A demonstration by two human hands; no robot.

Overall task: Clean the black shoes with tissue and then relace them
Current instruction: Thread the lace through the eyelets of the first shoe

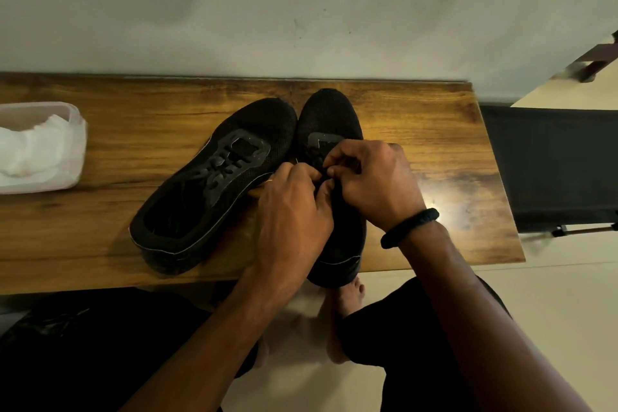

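At the far left of the wooden worktop [133, 130], whose brown grain runs along its length under a glossy finish, sits a translucent plastic tub [76, 157] with rounded corners. Crumpled white tissue [30, 150] is heaped inside it.

Near the middle lies the first shoe [214, 184], a black mesh trainer with a smoother panel framing its eyelets and a thin pale line along the sole. Its long axis runs on a diagonal, with the heel at the near left by the worktop's front edge and the toe aimed far and right toward the pale, scuffed wall [301, 10]. Black laces cross its upper.

Just beside it, toes all but touching, is the second shoe [329, 117] of the same black mesh. It lies nearly straight front to back, toe to the wall, with its heel jutting past the near edge.

Both hands work over this shoe's lacing. The left hand [294, 207] has its fingers curled, thumb and fingertips pinching the black lace [335, 192]. The right hand [374, 177] meets it from the other side, fingers bent tight and pinching the same lace; the two hands sit almost knuckle to knuckle. A black braided wristband [409, 227] circles the right wrist.

Below the worktop edge a bare foot [349, 294] rests on the pale floor. Off the right end stands a dark fabric chair [551, 164].
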